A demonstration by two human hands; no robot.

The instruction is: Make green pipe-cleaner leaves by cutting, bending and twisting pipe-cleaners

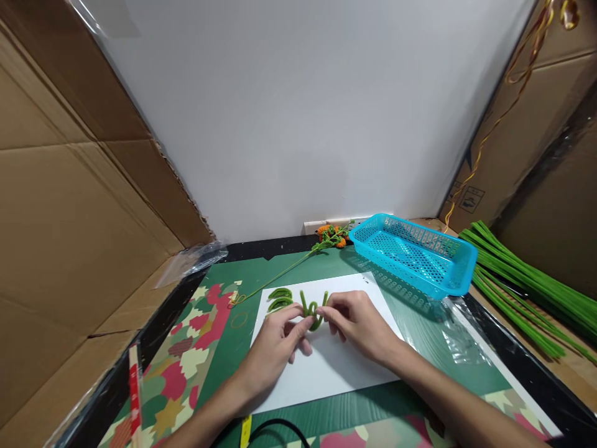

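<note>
- Green fuzzy pipe-cleaner stem (313, 305): bent into curves with a small central loop, two ends pointing upward; located over the white rectangular paper sheet (336, 372), beside two green leaf-shaped loops (280, 300).
- Left hand (280, 336): thumb and fingers pinched on the stem's left part; remaining fingers loosely curled.
- Right hand (354, 318): fingers bent, fingertips gripping the stem's right part.

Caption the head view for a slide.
Two hands, left and right, hold a bent green stem above white paper, near a blue basket.
</note>
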